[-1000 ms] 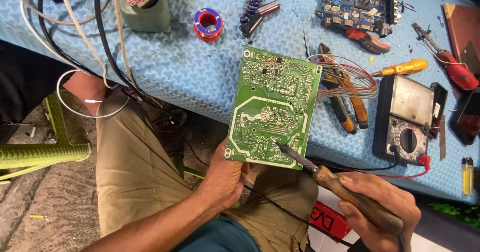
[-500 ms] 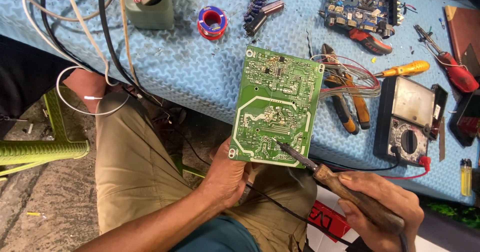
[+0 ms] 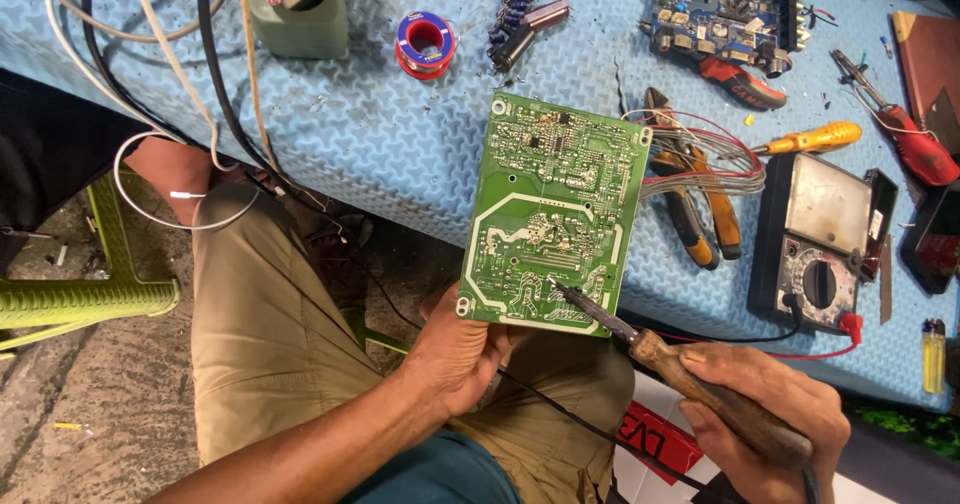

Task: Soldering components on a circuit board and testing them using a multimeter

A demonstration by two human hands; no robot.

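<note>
My left hand grips the lower edge of a green circuit board, solder side up, tilted over the edge of the blue table mat. In my right hand is a soldering iron with a wooden handle. Its metal tip touches the lower part of the board. A bundle of thin wires leaves the board's right side.
On the mat lie a solder spool, loose capacitors, a blue circuit board, orange-handled pliers, a yellow screwdriver, a red screwdriver, an analogue multimeter and a yellow lighter. Cables hang at left. A green chair frame stands beside my knee.
The view has shifted slightly; the board and both hands keep nearly the same pose, with the iron tip staying on the board's lower part.
</note>
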